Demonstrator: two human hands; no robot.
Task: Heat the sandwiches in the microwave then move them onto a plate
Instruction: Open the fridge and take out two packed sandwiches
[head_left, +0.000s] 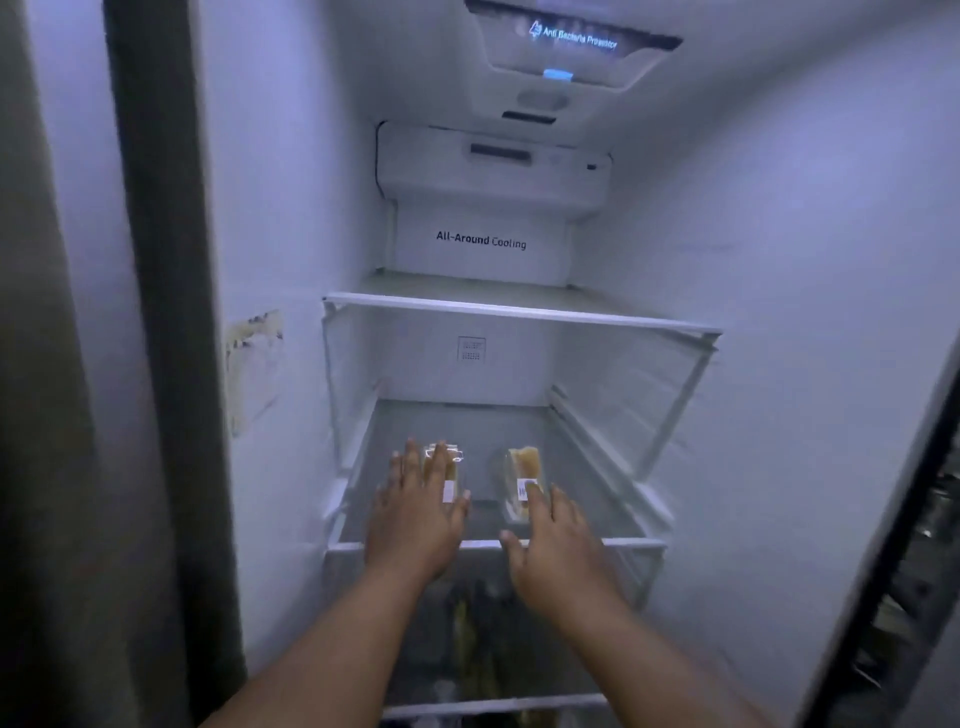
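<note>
Two sandwiches in clear plastic packs lie side by side on a glass fridge shelf (613, 543). The left sandwich (451, 470) is partly hidden under my left hand (415, 514), whose spread fingers lie over it. My right hand (556, 540) reaches in beside it, fingers apart, with the fingertips touching the near end of the right sandwich (524, 470). Neither pack is lifted off the shelf. No microwave or plate is in view.
The fridge is open, with white walls close on both sides and an empty upper shelf (519, 312) above my hands. A lower compartment (478, 649) under the glass holds dim yellowish items. The door edge (909, 519) stands at the right.
</note>
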